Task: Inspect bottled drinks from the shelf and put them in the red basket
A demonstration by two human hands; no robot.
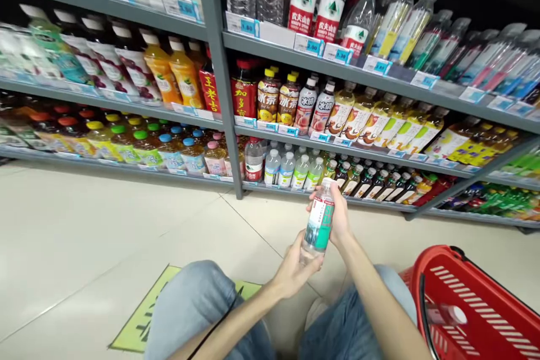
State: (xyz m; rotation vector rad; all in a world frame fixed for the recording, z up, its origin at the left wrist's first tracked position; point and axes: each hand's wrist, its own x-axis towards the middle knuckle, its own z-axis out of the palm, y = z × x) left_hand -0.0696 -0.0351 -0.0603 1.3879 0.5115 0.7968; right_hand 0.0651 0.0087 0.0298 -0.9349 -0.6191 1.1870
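Note:
A clear water bottle [319, 224] with a white, red and green label is held tilted in front of my knees. Around its base wrap the fingers of my left hand [297, 264]. My right hand [338, 216] grips the upper part near the white cap, its palm partly hiding the label's edge. Beyond the bottle, on the lowest shelf, stand small clear bottles with white caps [301, 171].
Shelves of drinks [295, 50] run across the front, with price tags along their edges. A red shopping basket [485, 292] holding a white-capped bottle [458, 315] stands at my right. A yellow-green floor sign [130, 320] lies partly under my left leg.

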